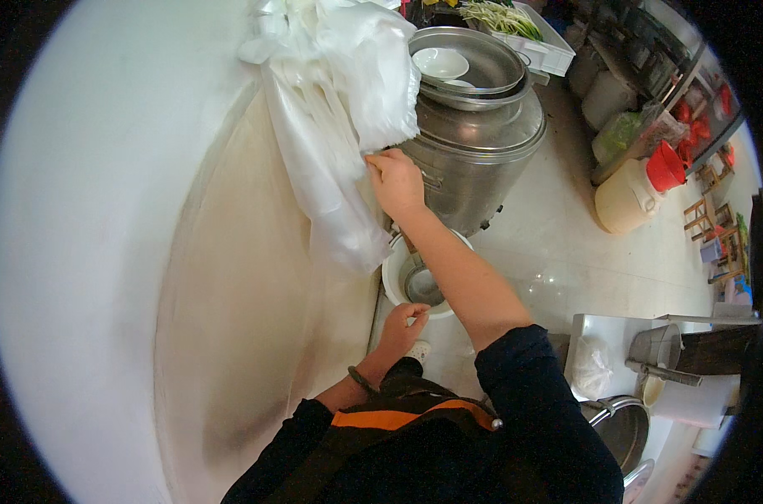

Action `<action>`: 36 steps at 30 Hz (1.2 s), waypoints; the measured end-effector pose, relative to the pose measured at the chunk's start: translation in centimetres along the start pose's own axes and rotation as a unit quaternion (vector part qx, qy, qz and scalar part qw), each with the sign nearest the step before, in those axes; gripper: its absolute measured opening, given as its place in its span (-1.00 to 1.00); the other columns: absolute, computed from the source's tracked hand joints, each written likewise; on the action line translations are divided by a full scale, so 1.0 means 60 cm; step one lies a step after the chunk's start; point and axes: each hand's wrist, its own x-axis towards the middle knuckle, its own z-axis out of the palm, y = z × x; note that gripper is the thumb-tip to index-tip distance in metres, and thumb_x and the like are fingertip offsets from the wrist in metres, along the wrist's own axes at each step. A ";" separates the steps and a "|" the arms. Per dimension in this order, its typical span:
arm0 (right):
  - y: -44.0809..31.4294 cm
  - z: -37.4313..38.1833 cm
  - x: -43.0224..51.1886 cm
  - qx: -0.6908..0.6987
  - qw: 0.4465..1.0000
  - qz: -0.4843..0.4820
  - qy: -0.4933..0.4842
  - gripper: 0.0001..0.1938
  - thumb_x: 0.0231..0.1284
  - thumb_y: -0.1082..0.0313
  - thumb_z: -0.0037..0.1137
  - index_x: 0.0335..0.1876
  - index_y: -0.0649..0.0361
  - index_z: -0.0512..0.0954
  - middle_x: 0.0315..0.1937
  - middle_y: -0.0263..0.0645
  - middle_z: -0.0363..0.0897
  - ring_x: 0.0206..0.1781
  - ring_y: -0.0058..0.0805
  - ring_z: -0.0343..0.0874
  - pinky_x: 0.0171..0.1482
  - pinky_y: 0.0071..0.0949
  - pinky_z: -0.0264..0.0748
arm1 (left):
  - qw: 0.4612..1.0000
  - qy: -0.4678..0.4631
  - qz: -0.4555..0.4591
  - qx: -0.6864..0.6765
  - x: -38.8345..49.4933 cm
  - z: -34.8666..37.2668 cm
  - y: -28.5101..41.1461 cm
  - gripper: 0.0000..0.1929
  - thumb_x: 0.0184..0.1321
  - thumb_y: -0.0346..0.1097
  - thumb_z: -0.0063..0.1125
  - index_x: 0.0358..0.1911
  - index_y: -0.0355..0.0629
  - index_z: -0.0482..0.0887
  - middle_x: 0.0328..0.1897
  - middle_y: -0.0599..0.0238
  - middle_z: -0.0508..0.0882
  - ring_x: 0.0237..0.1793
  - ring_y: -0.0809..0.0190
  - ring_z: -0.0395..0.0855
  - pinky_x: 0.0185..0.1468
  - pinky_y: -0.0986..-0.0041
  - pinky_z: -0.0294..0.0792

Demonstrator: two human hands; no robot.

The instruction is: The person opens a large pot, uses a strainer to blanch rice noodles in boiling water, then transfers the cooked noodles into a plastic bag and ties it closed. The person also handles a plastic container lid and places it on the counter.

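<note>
White translucent plastic bags hang in a bunch against the wall on my left. My right hand reaches up to them, its thumb and fingertips pinched at the edge of one bag. Lower down, my left hand is bent in front of my body, thumb and forefinger tips together, with nothing visible between them. Beyond it a white bucket stands on the floor, partly covered by my right forearm. Inside the bucket is a round metal vessel.
A large steel drum stands ahead, with metal basins and a white bowl on top. Behind it, a white crate holds green stalks. To the right are a cream plastic jug, a red scoop and a steel pot.
</note>
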 end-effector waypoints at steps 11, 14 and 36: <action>-0.012 -0.016 0.019 -0.063 0.995 -0.070 0.017 -0.86 0.10 0.32 0.18 -0.26 0.11 0.68 -0.35 -0.21 0.62 -0.15 -0.18 0.56 -0.08 -0.21 0.39 | 0.999 -0.008 0.032 -0.013 0.072 0.009 0.017 -0.79 0.22 -0.34 0.19 -0.14 -0.28 0.68 -0.21 0.11 0.70 -0.19 0.18 0.66 -0.09 0.38 0.47; -0.012 -0.033 0.030 -0.104 0.992 -0.066 -0.001 -0.88 0.07 0.29 0.21 -0.33 0.11 0.67 -0.37 -0.23 0.62 -0.21 -0.21 0.56 -0.12 -0.21 0.37 | 0.999 -0.017 0.026 -0.035 0.078 0.012 0.020 -0.80 0.21 -0.36 0.20 -0.15 -0.29 0.68 -0.21 0.10 0.71 -0.18 0.18 0.66 -0.07 0.40 0.47; -0.043 -0.284 -0.532 -0.107 0.922 0.293 -0.230 -0.82 0.00 0.19 0.27 -0.43 0.11 0.58 -0.44 -0.21 0.59 -0.29 -0.24 0.61 -0.21 -0.25 0.47 | 0.917 -0.254 -0.117 -0.286 0.092 0.174 0.112 -0.54 0.35 -0.41 -0.01 0.30 -0.31 0.28 0.01 0.09 0.60 -0.05 0.19 0.62 0.03 0.36 0.50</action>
